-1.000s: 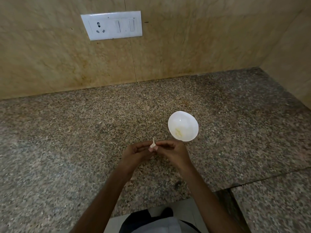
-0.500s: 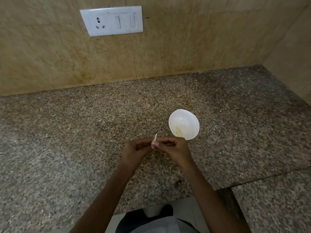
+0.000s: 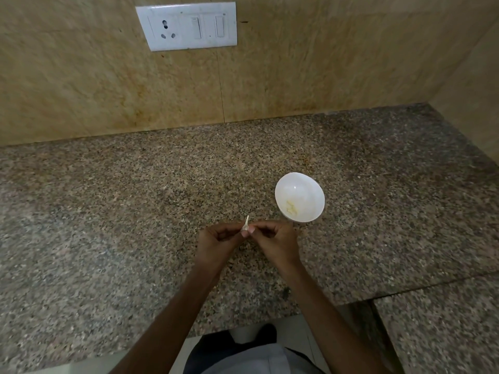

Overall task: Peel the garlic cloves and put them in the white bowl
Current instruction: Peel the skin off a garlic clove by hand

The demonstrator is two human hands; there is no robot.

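A small pale garlic clove (image 3: 246,225) with a thin papery tip pointing up sits between the fingertips of both hands. My left hand (image 3: 216,244) pinches it from the left and my right hand (image 3: 275,241) pinches it from the right, fingers curled, just above the granite counter (image 3: 108,211). The white bowl (image 3: 310,184) stands on the counter just beyond and right of my right hand, with a few pale peeled pieces (image 3: 291,207) lying in its bottom.
A tan tiled wall with a white socket and switch plate (image 3: 186,25) rises behind the counter. A side wall (image 3: 472,90) closes the right end. The counter's front edge steps down at the lower right.
Both hands stay together on the clove in the same spot. The papery tip has tilted slightly to the right.
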